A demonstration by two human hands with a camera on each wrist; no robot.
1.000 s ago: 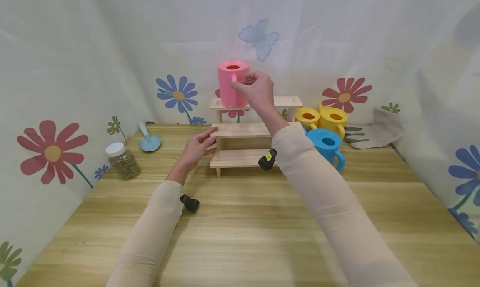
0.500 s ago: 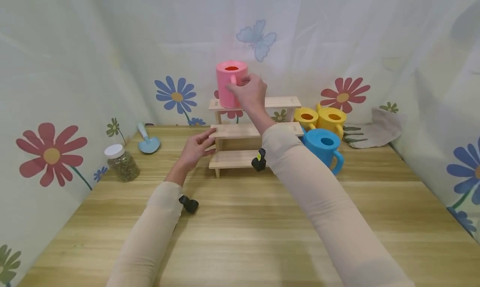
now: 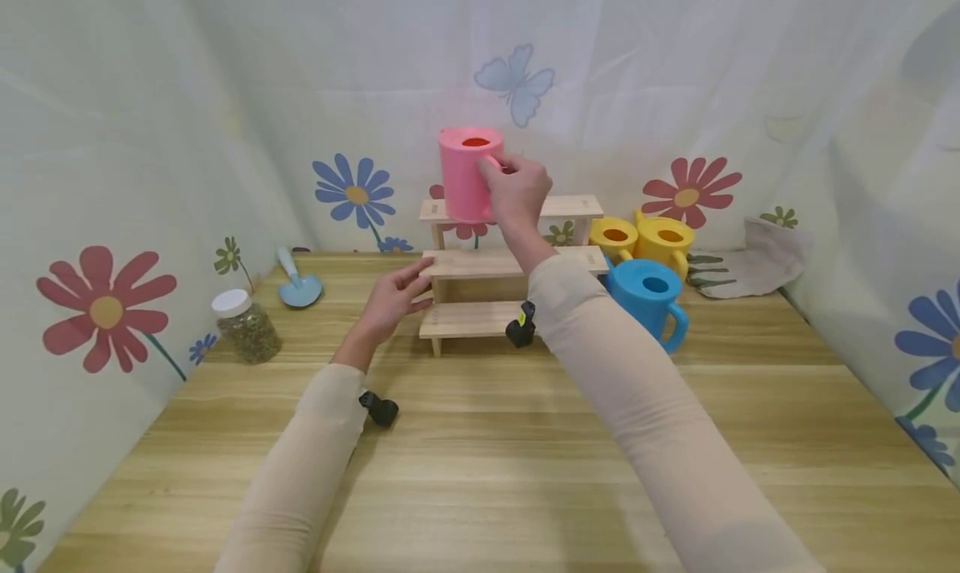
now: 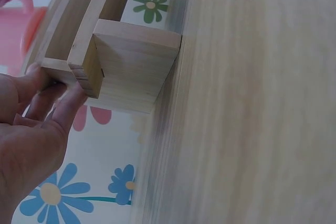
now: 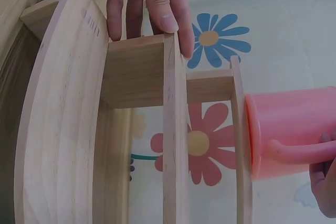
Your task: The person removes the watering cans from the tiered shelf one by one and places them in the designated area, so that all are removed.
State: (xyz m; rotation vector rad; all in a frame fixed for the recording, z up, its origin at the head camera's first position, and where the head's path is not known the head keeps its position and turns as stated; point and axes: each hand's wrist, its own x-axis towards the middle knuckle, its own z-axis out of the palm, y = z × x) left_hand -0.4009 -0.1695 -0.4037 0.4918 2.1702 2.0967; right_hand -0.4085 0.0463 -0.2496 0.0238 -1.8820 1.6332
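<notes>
My right hand [image 3: 520, 191] grips the handle of a pink watering can [image 3: 459, 177]. The can is upright at the left part of the top tier of a wooden three-tier stand [image 3: 480, 262]. In the right wrist view the base of the pink can [image 5: 294, 121] lies right at the top board, and only part of the right hand [image 5: 326, 182] shows. My left hand [image 3: 390, 304] holds the left end of the middle tier. Seen from the left wrist, the left hand [image 4: 39, 124] has thumb and fingers about the board's end.
Right of the stand are two yellow watering cans [image 3: 663, 238] and a blue one [image 3: 647, 294], with a gardening glove [image 3: 757, 261] beyond. At the left stand a white-lidded jar [image 3: 251, 333] and a light-blue hand trowel [image 3: 302, 290]. A flower-print curtain [image 3: 600, 73] hangs behind the table [image 3: 480, 473].
The pink watering can has turned so that its handle points more to the right, and has shifted slightly right and nearer with my right hand. My left hand stays on the stand.
</notes>
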